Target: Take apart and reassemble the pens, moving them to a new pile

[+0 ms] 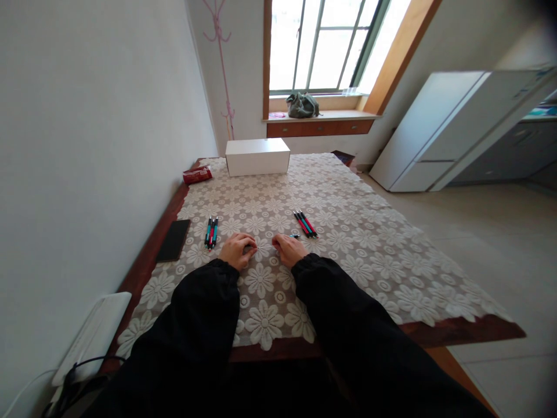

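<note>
My left hand (238, 251) rests over the lace tablecloth with its thumb and fingers pinched together; whatever is between them is too small to make out. Facing it across a small gap, my right hand (289, 249) is closed too. The end of a dark pen (295, 235) pokes out behind its fingers, the rest being hidden by the hand. Left of my left hand lies a group of three pens (211, 233) in black, teal and red. Several more pens (305, 223), with red and teal barrels, lie side by side just beyond my right hand.
A white box (257, 157) stands toward the table's far end, beside a dark red packet (197, 175). A black flat notebook-like object (174, 240) lies along the left edge. At lower left are a white power-strip-like object (93, 337) and a black cable (100, 360).
</note>
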`<state>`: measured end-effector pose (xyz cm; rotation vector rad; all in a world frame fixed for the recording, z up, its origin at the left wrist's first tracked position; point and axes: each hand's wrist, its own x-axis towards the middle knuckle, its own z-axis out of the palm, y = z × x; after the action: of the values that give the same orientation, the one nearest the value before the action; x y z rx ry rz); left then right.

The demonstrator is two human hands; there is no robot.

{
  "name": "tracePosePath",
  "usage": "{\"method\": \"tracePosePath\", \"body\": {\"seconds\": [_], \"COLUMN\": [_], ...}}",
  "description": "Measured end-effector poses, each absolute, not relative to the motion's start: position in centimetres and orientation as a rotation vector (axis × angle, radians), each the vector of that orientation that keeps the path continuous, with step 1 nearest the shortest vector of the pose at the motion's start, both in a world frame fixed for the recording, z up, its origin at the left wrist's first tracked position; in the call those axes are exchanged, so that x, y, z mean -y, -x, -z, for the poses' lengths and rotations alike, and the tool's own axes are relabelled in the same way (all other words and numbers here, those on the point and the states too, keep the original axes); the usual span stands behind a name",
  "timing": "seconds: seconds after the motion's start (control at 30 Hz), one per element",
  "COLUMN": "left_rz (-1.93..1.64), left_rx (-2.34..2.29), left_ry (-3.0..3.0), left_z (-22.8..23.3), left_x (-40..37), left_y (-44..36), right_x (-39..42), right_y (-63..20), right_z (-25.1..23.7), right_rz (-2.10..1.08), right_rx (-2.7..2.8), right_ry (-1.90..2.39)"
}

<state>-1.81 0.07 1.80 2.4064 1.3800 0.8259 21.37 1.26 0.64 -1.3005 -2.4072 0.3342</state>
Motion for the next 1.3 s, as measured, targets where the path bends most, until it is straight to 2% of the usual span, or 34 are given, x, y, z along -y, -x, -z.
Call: {"method": "tracePosePath", "body": {"seconds": [0.23,1.3], "left_rz": [-0.843,-0.854], "left_rx": [-1.374,-1.308], "left_ry": [-2.421,-2.392], "left_z": [-1.84,-1.89], "left_x": [-0.01,-0.07], "left_y": [1.81,1.66], "right_x": [-1.10,-0.77], "right_y": [-21.34,-21.09], "right_z": [-0.68,-1.00], "right_rz": [-0.288,-0.281], "right_rx": [2.446,2.445], "right_ry": [1.181,1.261]}}
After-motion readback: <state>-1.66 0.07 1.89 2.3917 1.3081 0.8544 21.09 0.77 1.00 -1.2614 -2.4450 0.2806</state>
